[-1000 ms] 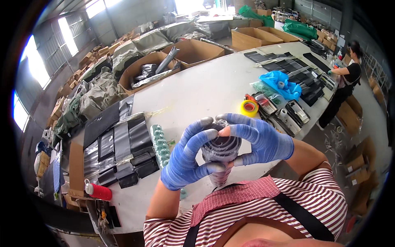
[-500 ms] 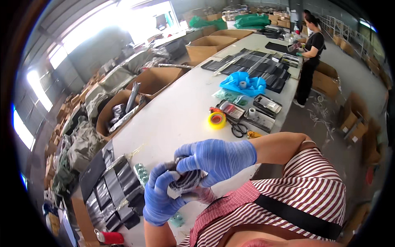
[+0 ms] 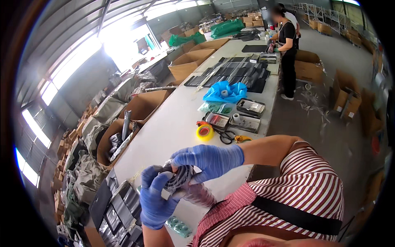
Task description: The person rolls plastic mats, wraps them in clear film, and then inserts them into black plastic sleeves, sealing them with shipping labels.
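Observation:
My left hand and my right hand, both in blue striped knit gloves, are closed round a shiny roll-like bundle with dark grey ring-shaped bands at its end. Its clear, wrinkled lower part reaches toward my chest. The exact kind of thing does not show. My left fingers grip its left side; my right fingers pinch its upper edge. Below the bundle, a green blister-like strip lies on the white table. Dark flat plastic packs lie beside my left hand.
Yellow tape, black-handled scissors, open black cases and a blue plastic bag lie farther up the table. Open cartons line its left side. Co-workers stand at the far right edge.
The view has shifted, so the table and its things sit farther left. Both hands still hold the bundle, now tilted, with more of its clear lower part showing.

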Demonstrator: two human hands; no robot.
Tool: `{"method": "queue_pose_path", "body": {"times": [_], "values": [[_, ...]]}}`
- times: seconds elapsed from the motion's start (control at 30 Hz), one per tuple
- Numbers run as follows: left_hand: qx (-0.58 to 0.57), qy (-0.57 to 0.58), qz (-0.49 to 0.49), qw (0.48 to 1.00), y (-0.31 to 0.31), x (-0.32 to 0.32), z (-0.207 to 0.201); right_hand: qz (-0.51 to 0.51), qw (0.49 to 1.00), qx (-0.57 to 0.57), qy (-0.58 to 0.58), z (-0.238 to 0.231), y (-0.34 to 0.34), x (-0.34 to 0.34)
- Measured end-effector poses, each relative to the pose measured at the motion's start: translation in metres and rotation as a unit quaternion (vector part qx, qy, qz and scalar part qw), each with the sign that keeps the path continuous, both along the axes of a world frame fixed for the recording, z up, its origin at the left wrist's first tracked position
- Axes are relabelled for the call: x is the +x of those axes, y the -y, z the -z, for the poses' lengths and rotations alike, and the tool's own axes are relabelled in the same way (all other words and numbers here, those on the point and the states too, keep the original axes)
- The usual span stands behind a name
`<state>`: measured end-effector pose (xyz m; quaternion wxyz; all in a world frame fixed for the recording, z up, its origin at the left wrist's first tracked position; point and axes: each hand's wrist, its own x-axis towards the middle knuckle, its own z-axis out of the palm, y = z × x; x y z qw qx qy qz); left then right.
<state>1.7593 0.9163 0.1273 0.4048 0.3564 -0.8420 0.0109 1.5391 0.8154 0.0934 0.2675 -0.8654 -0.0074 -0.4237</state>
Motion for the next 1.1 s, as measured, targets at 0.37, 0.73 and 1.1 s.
{"method": "queue_pose_path", "body": {"times": [0.37,0.73,1.1], "values": [[0.150,0.029,-0.018,0.988,-0.004,-0.022,-0.011,-0.054,0.989,-0.047,-0.126,-0.018,0.008,-0.030],[0.241,0.153,0.103,0.953,0.022,0.004,-0.056,-0.062,0.979,-0.040,-0.189,-0.056,0.008,-0.025],[0.311,0.139,0.117,0.933,0.022,0.004,-0.075,0.028,0.907,-0.101,-0.409,-0.111,-0.006,-0.007]]}}
